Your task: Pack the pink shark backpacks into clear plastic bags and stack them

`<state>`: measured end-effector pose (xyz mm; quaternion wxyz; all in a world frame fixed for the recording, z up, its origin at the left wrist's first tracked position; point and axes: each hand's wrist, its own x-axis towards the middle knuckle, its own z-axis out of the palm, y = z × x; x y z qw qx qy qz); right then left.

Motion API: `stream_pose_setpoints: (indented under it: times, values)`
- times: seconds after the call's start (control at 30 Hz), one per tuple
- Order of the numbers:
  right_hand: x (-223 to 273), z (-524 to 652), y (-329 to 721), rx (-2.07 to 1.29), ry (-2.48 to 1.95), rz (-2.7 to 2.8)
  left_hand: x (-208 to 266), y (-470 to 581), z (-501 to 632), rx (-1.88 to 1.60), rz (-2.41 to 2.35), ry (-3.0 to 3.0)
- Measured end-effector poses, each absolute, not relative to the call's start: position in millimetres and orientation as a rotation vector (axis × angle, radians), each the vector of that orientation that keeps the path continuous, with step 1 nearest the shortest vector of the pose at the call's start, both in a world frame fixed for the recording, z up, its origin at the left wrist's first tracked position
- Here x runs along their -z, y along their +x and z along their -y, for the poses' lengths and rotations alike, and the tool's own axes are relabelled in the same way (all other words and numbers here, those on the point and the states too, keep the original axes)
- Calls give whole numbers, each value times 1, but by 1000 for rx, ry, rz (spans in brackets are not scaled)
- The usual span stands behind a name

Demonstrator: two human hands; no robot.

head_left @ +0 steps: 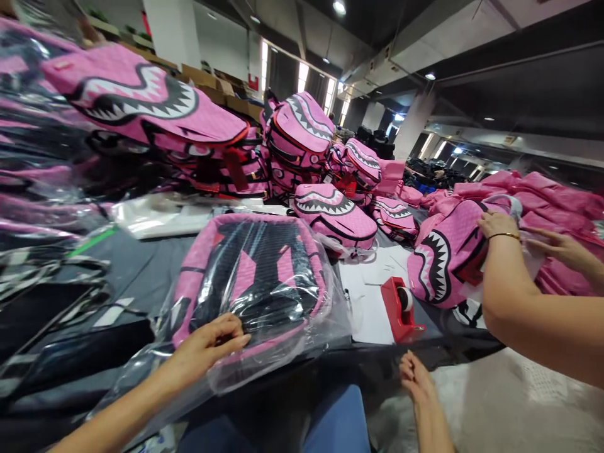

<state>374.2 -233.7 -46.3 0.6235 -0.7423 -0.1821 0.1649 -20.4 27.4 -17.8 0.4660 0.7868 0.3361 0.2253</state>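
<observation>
A blurred stack of plastic-wrapped packs (38,145), too jumbled to count, stands far left above dark goods (89,352) on the grey tabletop (141,267). Behind are cartons (202,77) and narrow windows (302,77), under a dark ceiling with lights. The left hand (219,336) rests on one clear bag (333,324) near the tabletop's front edge, one pink pack (245,274) inside, straps up; I cannot tell whether it grips. Six toothed packs (325,217) spread left to right, some stacked. One red dispenser (392,314) with one tape roll (404,299) sits at white paper's edge. Below, the right hand (416,377) has curled fingers; any hold is unclear. Two co-worker's hands (500,225) are at the rightmost toothed pack, before a pink heap (561,204).
</observation>
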Motion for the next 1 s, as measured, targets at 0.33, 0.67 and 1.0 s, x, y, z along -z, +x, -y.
stream_pose_setpoints:
  times: [0.33,0.67,1.0]
  values:
    - [-66,142,263,-922,-1362,1684,9,-11,-20,-619,-880,1838]
    - [-69,17,244,-213,-1323,2708,10,-12,-21,-594,-893,1880]
    - [-59,23,263,110,-1646,2246,7,-9,-25,-550,-923,2007]
